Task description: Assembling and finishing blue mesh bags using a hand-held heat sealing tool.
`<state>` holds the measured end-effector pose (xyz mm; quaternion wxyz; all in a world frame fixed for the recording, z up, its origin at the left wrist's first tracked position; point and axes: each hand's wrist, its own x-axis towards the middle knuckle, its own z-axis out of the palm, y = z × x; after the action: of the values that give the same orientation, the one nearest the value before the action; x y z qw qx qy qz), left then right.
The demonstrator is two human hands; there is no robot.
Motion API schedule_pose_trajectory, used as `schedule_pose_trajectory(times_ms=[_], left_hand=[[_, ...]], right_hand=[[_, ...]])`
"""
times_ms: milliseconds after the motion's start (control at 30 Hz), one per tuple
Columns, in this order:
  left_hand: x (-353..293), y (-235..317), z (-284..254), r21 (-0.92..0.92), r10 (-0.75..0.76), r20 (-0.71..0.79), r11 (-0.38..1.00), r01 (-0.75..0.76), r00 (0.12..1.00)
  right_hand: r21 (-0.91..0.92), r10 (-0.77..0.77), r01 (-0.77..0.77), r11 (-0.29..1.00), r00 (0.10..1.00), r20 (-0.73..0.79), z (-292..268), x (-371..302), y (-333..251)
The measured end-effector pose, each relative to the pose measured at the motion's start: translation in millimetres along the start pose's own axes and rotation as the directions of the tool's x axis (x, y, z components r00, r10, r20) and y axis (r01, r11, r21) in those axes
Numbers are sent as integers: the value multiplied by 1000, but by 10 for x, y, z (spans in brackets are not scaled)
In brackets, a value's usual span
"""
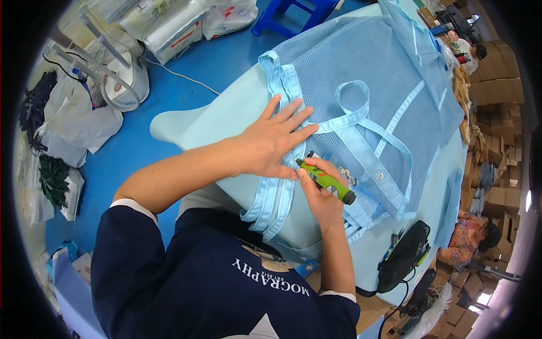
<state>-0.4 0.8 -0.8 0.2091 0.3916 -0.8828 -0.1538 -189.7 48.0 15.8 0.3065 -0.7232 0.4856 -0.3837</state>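
Light-blue mesh fabric bags (350, 62) with satin-like bound edges and straps lie spread over the pale-blue covered table. My left hand (268, 144) rests on the stacked bound edges (276, 195), palm down with its fingers spread. In my right hand (322, 198) is a thick green marker (327, 181) with dark ends, held close to my left thumb. Its tip points toward the edges, but I cannot tell whether it touches them. A looped strap (355, 90) lies on the mesh beyond my hands. Beside my right hand, a small beaded item (347, 174) shows partly.
A black pouch (403, 257) lies at the table's right side. On the blue floor stand a blue stool (291, 17), plastic-wrapped packs (175, 31) and a white appliance with a hose (127, 85). Two other people and stacked cardboard boxes (497, 70) are at the right.
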Motion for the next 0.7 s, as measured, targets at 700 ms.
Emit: schedule_pose_trajectory(times_ms=[700], left_hand=[[2,2,-2,19,8,11,1000,-8,1000]], right_hand=[[31,66,-67,997,997,39,-8,10,-17]])
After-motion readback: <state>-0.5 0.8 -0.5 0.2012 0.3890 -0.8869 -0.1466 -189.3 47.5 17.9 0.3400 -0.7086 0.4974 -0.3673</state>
